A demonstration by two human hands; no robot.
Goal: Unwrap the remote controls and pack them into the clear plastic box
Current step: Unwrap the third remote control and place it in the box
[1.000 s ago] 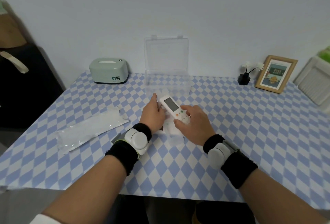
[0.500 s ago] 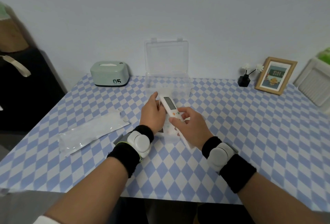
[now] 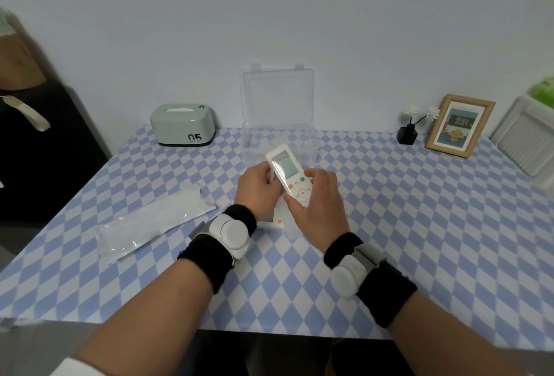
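Note:
A white remote control (image 3: 289, 176) with a grey screen and orange and green buttons is held tilted above the table, in front of the clear plastic box (image 3: 249, 144). The box's lid (image 3: 277, 93) stands open against the wall. My right hand (image 3: 319, 207) grips the remote's lower end. My left hand (image 3: 257, 192) pinches the clear wrapper (image 3: 288, 222) that hangs off the remote's lower part. Under my hands lies a second white remote (image 3: 275, 220), mostly hidden.
An empty clear wrapper (image 3: 153, 222) lies flat on the checked tablecloth at the left. A mint tissue box (image 3: 183, 123) stands at the back left. A small black vase (image 3: 407, 134), a picture frame (image 3: 458, 125) and a white rack (image 3: 527, 141) stand at the back right.
The remote has been lifted off the table and slid further out of its wrapper toward the box. Both hands rose with it.

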